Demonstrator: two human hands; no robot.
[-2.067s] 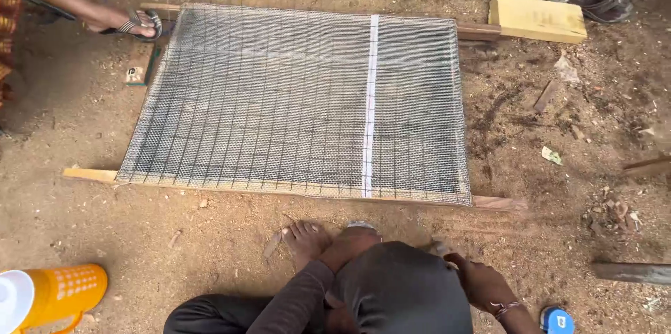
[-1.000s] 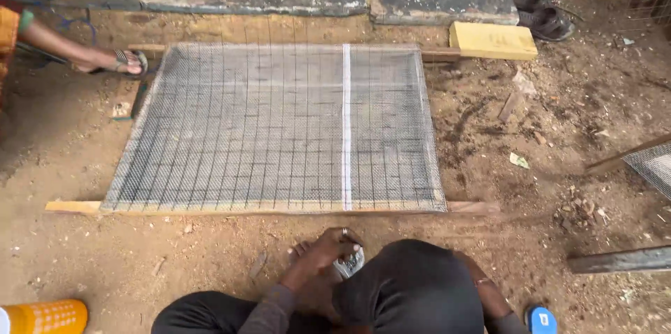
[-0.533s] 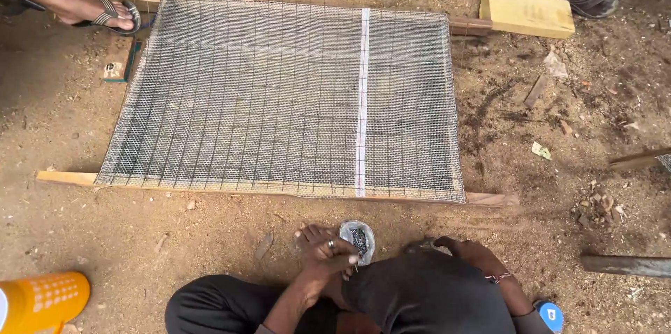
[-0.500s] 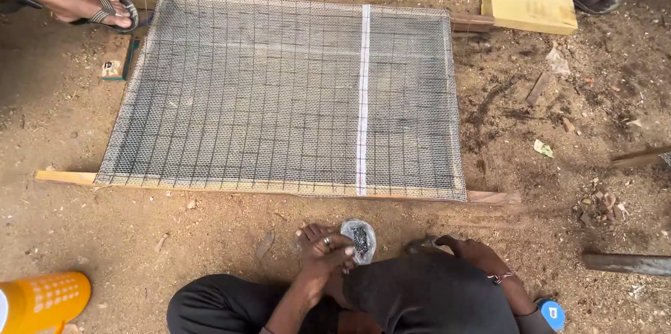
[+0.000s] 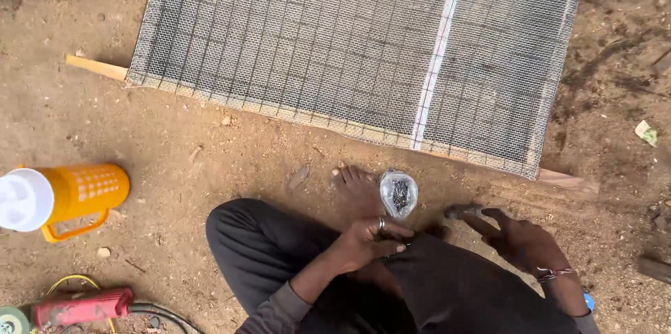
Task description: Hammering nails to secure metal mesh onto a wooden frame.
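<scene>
My left hand (image 5: pixel 367 239) is curled over my knee, fingers pinched narrow, just near of the small clear bag of nails (image 5: pixel 398 194) lying on the dirt by my foot. Right hand (image 5: pixel 521 239) reaches left, 2 fingers extended, touching a dark hammer head (image 5: pixel 461 211).

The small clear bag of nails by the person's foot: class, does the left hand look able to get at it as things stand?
Probably yes. The left hand rests just below the bag of nails, with only bare ground and the foot beside it; nothing covers the bag.
</scene>
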